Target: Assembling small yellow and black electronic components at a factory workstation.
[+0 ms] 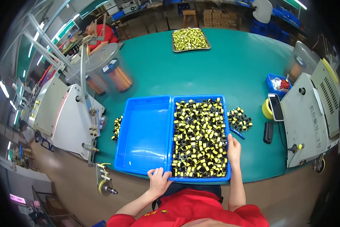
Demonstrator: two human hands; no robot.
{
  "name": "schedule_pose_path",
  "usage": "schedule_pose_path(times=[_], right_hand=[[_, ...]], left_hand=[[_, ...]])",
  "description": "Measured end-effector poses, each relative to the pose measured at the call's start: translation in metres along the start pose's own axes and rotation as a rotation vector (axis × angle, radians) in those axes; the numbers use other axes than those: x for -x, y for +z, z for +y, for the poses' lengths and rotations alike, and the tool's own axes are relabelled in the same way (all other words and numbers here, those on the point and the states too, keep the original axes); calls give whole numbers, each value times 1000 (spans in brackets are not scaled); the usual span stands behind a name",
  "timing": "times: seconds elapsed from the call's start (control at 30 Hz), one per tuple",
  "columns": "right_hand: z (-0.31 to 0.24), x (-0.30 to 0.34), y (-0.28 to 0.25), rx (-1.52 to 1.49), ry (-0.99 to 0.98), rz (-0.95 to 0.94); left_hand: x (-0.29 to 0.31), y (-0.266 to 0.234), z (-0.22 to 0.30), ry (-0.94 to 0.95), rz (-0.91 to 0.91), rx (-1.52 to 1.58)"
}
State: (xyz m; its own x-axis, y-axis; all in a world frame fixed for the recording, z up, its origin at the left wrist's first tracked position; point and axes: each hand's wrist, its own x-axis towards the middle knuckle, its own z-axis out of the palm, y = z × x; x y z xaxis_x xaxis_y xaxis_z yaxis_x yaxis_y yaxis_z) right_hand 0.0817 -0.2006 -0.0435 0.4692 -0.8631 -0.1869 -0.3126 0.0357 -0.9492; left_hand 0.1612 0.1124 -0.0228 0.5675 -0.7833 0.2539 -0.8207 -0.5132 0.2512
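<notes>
The left hand (159, 183) hooks the rim where left tray (143, 130) meets coil-filled tray (200, 179) at the table edge (257, 179); the right hand (234, 151), grip unclear, touches the latter's wall. Left tray partly hides loose coils (117, 128); tabletop (155, 68) opens beyond.

Copper wire spools (121, 79), boxy machines (73, 123) and massed small parts (199, 138) show a factory workshop.
</notes>
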Motion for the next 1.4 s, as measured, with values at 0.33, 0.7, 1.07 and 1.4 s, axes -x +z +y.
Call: schedule_pose_path(times=[0.33, 0.7, 1.07, 1.4], right_hand=[[-14, 7, -2, 243, -85, 27], [-161, 64, -28, -92, -646, -127], [-171, 106, -180, -195, -1144, -48], [-164, 107, -199, -321, -1359, -29]], left_hand=[[5, 1, 6, -6, 81, -27], [-34, -117, -2, 6, -178, 221], [-95, -213, 28, 251, 873, 707], [-120, -227, 37, 559, 1058, 731]])
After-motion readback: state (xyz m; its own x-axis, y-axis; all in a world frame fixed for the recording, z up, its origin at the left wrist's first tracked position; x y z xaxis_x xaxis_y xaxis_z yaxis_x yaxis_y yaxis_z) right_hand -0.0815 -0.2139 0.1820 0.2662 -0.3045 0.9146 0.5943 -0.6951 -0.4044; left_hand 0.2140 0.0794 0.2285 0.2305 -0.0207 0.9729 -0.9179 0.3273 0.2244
